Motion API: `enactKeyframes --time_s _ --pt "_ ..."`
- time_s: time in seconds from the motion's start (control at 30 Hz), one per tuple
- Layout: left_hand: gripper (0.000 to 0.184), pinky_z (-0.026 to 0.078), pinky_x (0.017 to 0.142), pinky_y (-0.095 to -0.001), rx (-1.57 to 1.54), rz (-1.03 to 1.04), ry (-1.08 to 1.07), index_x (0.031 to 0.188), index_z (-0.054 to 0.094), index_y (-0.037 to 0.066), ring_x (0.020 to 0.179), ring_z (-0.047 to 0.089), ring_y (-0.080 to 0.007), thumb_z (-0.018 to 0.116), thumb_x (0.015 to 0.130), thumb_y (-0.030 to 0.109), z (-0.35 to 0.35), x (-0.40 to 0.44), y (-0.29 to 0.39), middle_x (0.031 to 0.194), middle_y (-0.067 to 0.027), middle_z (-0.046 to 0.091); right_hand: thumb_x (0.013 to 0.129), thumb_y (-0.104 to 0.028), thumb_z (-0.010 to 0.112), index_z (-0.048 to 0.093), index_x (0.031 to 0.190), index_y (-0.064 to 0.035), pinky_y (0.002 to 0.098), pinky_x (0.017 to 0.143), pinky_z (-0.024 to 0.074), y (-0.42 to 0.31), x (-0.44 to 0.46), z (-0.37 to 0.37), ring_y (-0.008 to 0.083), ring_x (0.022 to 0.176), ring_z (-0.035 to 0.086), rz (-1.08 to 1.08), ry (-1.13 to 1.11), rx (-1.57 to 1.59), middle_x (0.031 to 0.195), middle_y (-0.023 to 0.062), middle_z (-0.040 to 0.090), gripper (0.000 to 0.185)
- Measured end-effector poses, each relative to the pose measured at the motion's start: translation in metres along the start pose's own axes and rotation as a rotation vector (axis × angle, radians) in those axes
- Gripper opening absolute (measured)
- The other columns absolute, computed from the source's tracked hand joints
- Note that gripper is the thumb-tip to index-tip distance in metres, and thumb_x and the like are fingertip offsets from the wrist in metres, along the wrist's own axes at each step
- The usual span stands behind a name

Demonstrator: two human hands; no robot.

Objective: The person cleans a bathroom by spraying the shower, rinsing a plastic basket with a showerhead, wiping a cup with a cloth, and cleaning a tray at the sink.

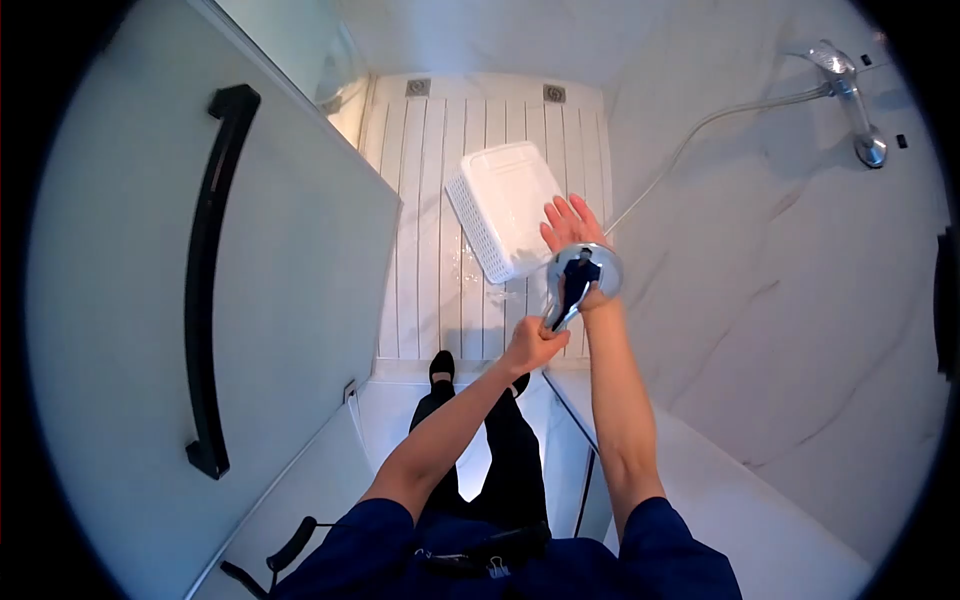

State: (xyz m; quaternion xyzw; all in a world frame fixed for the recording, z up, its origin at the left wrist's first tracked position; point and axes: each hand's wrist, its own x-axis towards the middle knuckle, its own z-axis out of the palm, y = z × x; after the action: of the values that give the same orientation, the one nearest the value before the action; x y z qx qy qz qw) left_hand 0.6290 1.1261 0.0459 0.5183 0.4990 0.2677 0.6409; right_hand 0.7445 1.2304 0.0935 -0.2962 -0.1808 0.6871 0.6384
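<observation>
My left hand (534, 346) is wrapped round the handle of a chrome shower head (588, 272), held up in front of me. Behind and below the shower head, my right hand (574, 222) is stretched out with its fingers spread, palm showing; the shower head covers its wrist side. A white plastic basket (508, 200) with perforated sides lies on the slatted floor, its flat face up, just beyond my right fingertips. Small water drops show on the floor beside the basket.
A glass door (300, 220) with a long black handle (205, 280) stands on the left. On the marbled right wall is a chrome faucet (850, 95) with a hose (700, 125). Two drains (417, 88) sit at the back of the slatted floor (420, 250).
</observation>
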Motion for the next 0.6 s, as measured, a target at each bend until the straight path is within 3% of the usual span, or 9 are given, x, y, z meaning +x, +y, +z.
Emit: enactKeyframes --time_s 0.1,0.17,0.23,0.33,0.43,0.47,0.6 --pt "0.035 0.035 0.045 -0.0305 -0.012 -0.129 0.022 0.055 0.050 -0.002 0.047 0.041 -0.0065 0.068 0.073 0.021 -0.015 0.002 -0.032 0.046 -0.0002 0.047 0.089 -0.022 0.051 0.027 0.137 -0.0005 0.0427 0.105 0.0321 0.043 0.003 -0.028 0.0280 0.129 0.034 0.005 -0.156 0.060 0.139 0.0147 0.034 0.057" --pt "0.032 0.032 0.045 -0.0241 -0.163 -0.202 0.039 0.053 0.047 0.005 0.049 0.039 -0.0025 0.068 0.076 0.015 -0.028 0.001 -0.057 0.049 0.0050 0.044 0.087 -0.019 0.050 0.032 0.135 0.0007 0.0445 0.107 0.0285 0.068 -0.015 -0.038 0.0290 0.129 0.033 0.021 0.103 0.087 0.138 0.0165 0.037 0.055" --pt "0.030 0.032 0.045 -0.0233 -0.317 -0.179 0.106 0.055 0.048 0.008 0.047 0.041 -0.0028 0.067 0.077 0.014 -0.031 0.000 -0.099 0.050 0.0049 0.046 0.084 -0.013 0.050 0.034 0.134 -0.0008 0.0409 0.106 0.0302 0.090 -0.024 -0.052 0.0279 0.125 0.040 0.011 0.056 0.168 0.135 0.0155 0.041 0.053" --pt "0.027 0.032 0.044 -0.0229 -0.422 -0.244 0.070 0.056 0.049 0.010 0.046 0.042 -0.0036 0.066 0.078 0.013 -0.035 0.014 -0.117 0.053 0.0046 0.048 0.082 -0.013 0.053 0.035 0.133 -0.0014 0.0378 0.105 0.0313 0.140 0.005 -0.097 0.0258 0.125 0.039 0.173 0.045 0.185 0.133 0.0140 0.043 0.056" --pt "0.025 0.034 0.043 -0.0238 -0.499 -0.299 0.116 0.059 0.049 0.009 0.046 0.044 -0.0052 0.065 0.078 0.012 -0.031 0.035 -0.188 0.056 0.0028 0.050 0.082 -0.012 0.052 0.036 0.133 -0.0009 0.0352 0.102 0.0337 0.172 0.055 -0.110 0.0239 0.122 0.044 0.298 0.170 0.020 0.131 0.0126 0.046 0.054" --pt "0.024 0.034 0.043 -0.0239 -0.557 -0.300 0.143 0.060 0.050 0.008 0.046 0.045 -0.0057 0.065 0.078 0.011 -0.031 0.045 -0.205 0.056 0.0022 0.050 0.082 -0.010 0.052 0.037 0.132 -0.0003 0.0330 0.099 0.0365 0.180 0.063 -0.106 0.0228 0.114 0.050 0.321 0.171 -0.156 0.127 0.0120 0.049 0.053" --pt "0.021 0.039 0.043 -0.0260 -0.678 -0.332 0.349 0.062 0.051 0.006 0.043 0.046 -0.0105 0.062 0.079 0.010 -0.037 0.073 -0.269 0.054 -0.0025 0.050 0.081 -0.003 0.051 0.043 0.126 0.0005 0.0326 0.093 0.0421 0.262 0.067 -0.187 0.0220 0.103 0.055 0.468 -0.107 -0.017 0.119 0.0121 0.054 0.046"
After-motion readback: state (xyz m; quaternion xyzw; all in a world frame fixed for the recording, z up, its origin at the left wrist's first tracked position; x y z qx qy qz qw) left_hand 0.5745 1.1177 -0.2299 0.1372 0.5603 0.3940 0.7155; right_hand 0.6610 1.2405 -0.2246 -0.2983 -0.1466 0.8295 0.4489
